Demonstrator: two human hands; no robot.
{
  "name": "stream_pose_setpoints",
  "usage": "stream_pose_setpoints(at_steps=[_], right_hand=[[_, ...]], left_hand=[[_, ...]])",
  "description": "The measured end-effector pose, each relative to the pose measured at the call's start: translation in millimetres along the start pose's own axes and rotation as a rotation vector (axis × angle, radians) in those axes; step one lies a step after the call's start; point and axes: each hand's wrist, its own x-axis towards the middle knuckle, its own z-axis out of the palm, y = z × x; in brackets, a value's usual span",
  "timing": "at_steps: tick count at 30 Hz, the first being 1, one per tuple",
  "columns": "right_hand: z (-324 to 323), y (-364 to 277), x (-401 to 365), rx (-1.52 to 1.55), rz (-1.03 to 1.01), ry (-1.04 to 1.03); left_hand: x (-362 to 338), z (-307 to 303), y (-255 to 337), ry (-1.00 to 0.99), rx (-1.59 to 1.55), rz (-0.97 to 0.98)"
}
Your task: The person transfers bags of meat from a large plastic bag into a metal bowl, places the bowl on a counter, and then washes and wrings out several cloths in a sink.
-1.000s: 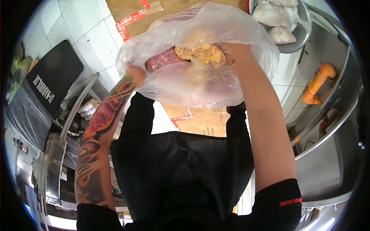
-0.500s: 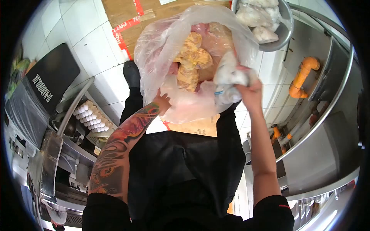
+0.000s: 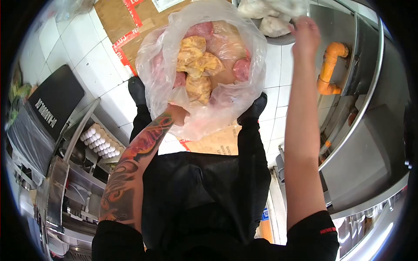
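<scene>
A large clear plastic bag point(image 3: 150, 89) stands open between the legs, with yellowish marinated pieces point(image 3: 198, 89) and pink meat point(image 3: 241, 69) inside. My left hand point(image 3: 178, 115) is closed on its near left edge, plastic bunched at the fingers. My right hand point(image 3: 306, 35) is at the upper right, beside a grey metal bowl point(image 3: 283, 41). A blurred small plastic bag with whitish contents point(image 3: 295, 8) is at its fingers, over the bowl. Other small bags with pale contents point(image 3: 274, 26) lie in the bowl. The exact grip of the right fingers is partly smeared.
Flattened cardboard point(image 3: 113, 17) with red tape lies under the large bag on white tiles. An orange pipe point(image 3: 329, 69) and a steel counter point(image 3: 361, 152) are at right. On the left are an egg tray point(image 3: 102, 141) and a black lid point(image 3: 54, 102).
My right hand has carried the small bag from above the large bag up and right to the bowl. My left fingers, spread before, have closed on the large bag's edge. The view has shifted.
</scene>
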Motion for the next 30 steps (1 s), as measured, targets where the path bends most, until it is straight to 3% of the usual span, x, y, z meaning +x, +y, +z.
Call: stream_pose_setpoints(at_steps=[2,3,4,5,7,9,11,12,14,16,18,20,22,23,24,25,26,27,28,30], right_hand=[[-2.6,36.1,-45.2,-0.277,-0.424,-0.231],[0.1,41.5,-83.5,-0.098,-0.263,-0.457],[-2.3,47.4,-123.0,-0.247,0.036,-0.604],[-10.2,88.5,-150.7,-0.391,-0.040,-0.683],[-29.5,137.3,-183.3,-0.861,-0.684,-0.843],[-68.6,177.8,-200.2,-1.413,-0.544,-1.141],[-85.4,183.2,-190.6,-1.741,0.182,-1.549],[-98.0,203.3,-184.5,-1.734,0.184,-1.552],[-117.2,256.9,-174.9,-1.374,0.140,-0.965],[-94.0,211.4,-163.2,-0.951,0.065,-0.760],[-71.9,208.8,-152.6,-0.677,0.074,-0.517],[-57.8,208.4,-133.9,-0.708,0.041,-0.552],[-50.4,216.2,-126.8,-0.732,0.014,-0.580],[-49.1,223.3,-127.2,-0.959,-0.165,-0.612],[-48.0,229.1,-130.1,-1.184,-0.351,-0.637],[-44.1,224.3,-134.4,-1.179,-0.346,-0.642],[-38.3,210.1,-139.0,-1.378,-0.330,-0.659],[-34.5,203.4,-143.6,-1.579,-0.312,-0.675],[-35.9,208.1,-145.2,-1.575,-0.311,-0.684],[-46.0,221.1,-142.4,-1.610,-0.255,-0.681]], left_hand=[[-5.8,-3.2,10.5,-0.086,0.080,0.079],[-3.2,1.8,13.4,-0.090,0.080,0.082],[1.2,9.5,15.9,-0.108,0.036,0.117],[3.9,13.5,18.2,-0.126,-0.007,0.152],[5.9,13.5,22.0,-0.166,-0.044,0.161],[9.2,8.9,19.2,-0.202,-0.080,0.164],[20.7,3.2,3.2,-0.104,-0.048,0.100],[24.4,0.3,-6.9,-0.060,-0.035,0.066],[11.1,-49.9,-38.3,-0.095,-0.187,0.128],[-5.9,-96.6,-64.4,-0.192,-0.363,0.047],[-23.4,-112.3,-82.3,-0.131,-0.345,0.047],[-35.7,-117.6,-95.1,-0.060,-0.321,0.030],[-41.4,-117.0,-107.7,0.034,-0.110,-0.184],[-39.6,-113.3,-128.9,0.027,-0.108,-0.195],[-35.8,-107.2,-159.7,0.395,-0.125,-0.079],[-33.7,-102.6,-177.1,0.764,-0.140,0.043],[-66.5,-129.4,-150.9,0.896,-0.313,-0.175],[-56.6,-127.8,-191.0,1.031,-0.207,-0.181],[-69.8,-143.7,-188.7,1.101,-0.207,-0.344],[-97.5,-177.2,-159.8,1.196,-0.291,-0.405]])
